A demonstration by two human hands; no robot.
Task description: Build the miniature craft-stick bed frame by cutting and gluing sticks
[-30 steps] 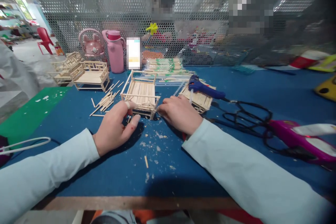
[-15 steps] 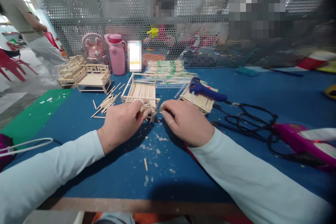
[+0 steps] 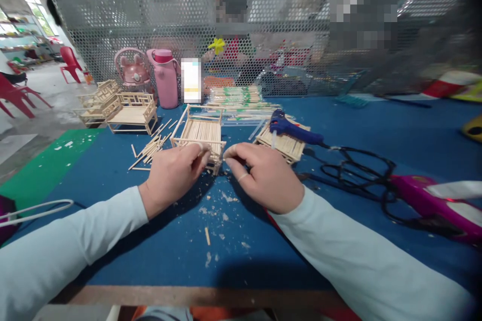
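Stick bench (image 3: 201, 131) stands by both hands (image 3: 171, 173) (image 3: 269, 175), well behind the near table edge (image 3: 181, 295).

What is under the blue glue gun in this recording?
A slatted wooden-stick piece appears under the blue glue gun. Its surface directly beneath the gun is covered, and the right hand hides another part.

head view; from above the near edge of the surface (image 3: 150, 261); facing forward and down; surface close, perforated screen (image 3: 150, 2) farther, beyond the far edge

Wearer's two hands (image 3: 173, 170) (image 3: 269, 175), one blue glue gun (image 3: 297, 130)
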